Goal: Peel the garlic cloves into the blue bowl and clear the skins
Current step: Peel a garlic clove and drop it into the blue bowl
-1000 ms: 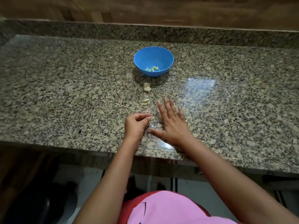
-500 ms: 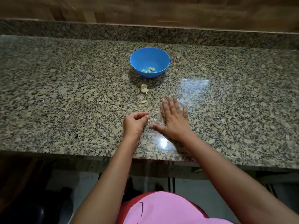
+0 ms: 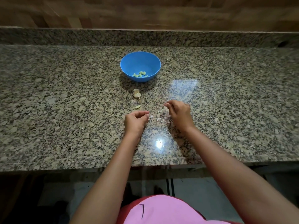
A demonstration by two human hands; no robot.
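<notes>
The blue bowl [image 3: 140, 62] stands at the middle back of the granite counter [image 3: 64, 110] with several peeled garlic cloves [image 3: 140, 74] inside. A papery garlic remnant [image 3: 137, 93] lies just in front of the bowl, and one loose clove [image 3: 137, 107] lies nearer me. My left hand [image 3: 135, 121] rests on the counter with its fingers curled inward, so its palm is hidden. My right hand [image 3: 178, 114] hovers to its right, fingers bent and pinched on pale garlic skins [image 3: 165, 110]. More skin scraps [image 3: 159, 118] lie between the hands.
A raised granite backsplash [image 3: 145, 38] and a wooden wall run behind the counter. The counter's front edge [image 3: 64, 167] is close to my body. Bright light reflections shine on the polished stone near the hands.
My right hand was flat on the counter with fingers spread. It has lifted, moved slightly right and curled onto skins. My left hand has stayed curled in about the same place.
</notes>
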